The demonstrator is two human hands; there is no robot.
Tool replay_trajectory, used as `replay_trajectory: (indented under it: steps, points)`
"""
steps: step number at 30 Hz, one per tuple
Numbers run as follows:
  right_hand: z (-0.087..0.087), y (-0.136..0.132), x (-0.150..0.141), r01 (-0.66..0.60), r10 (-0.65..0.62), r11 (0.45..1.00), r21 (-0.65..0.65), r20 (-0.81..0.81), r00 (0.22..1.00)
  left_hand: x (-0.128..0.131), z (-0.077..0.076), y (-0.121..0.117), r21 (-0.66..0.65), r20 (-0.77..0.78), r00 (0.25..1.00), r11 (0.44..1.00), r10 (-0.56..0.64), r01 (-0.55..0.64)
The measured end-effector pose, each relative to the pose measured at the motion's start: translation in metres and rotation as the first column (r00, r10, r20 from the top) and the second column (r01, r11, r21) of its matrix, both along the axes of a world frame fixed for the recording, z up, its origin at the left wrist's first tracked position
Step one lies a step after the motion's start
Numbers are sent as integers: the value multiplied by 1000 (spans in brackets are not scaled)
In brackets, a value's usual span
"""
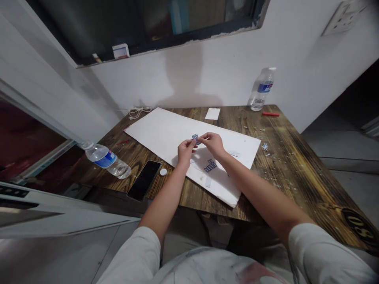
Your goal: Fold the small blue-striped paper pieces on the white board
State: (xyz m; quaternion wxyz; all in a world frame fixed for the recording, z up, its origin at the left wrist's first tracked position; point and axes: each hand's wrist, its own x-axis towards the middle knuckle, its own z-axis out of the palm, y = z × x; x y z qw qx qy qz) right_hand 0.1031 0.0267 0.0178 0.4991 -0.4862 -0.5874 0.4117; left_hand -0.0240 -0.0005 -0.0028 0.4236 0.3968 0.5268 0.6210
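Note:
Over the white board (pixel 160 130) my two hands meet at a small blue-and-grey piece (pixel 195 137), its kind too small to make out. The fingers of my left hand (pixel 186 152) are closed on its lower left side. My right hand (pixel 213 142) pinches it from the right, thumb and fingertips together. Just below my hands, several small dark-blue outlined pieces (pixel 211 165) lie on the board in a stepped cluster. A small pale slip (pixel 208 182) rests nearer the board's front edge.
On the wooden table (pixel 284 173) are a phone (pixel 145 179), a white cap (pixel 163 172), a water bottle (pixel 108 158) at left, another bottle (pixel 262 90) at the back right, a red stick (pixel 271 114), a white card (pixel 212 114), a cable (pixel 139 112) and a blue-white star shape (pixel 265 146).

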Motion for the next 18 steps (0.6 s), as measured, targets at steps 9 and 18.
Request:
replay_trajectory:
  steps: [9, 18]
  points:
    - [-6, 7, 0, -5, 5, 1000, 7, -27, 1000, -19, -6, 7, 65, -439, 864, 968, 246, -243]
    - [-7, 8, 11, -157, 89, 986, 49, 641, 762, -11, -9, 3, -27, -597, 802, 999, 13, -36]
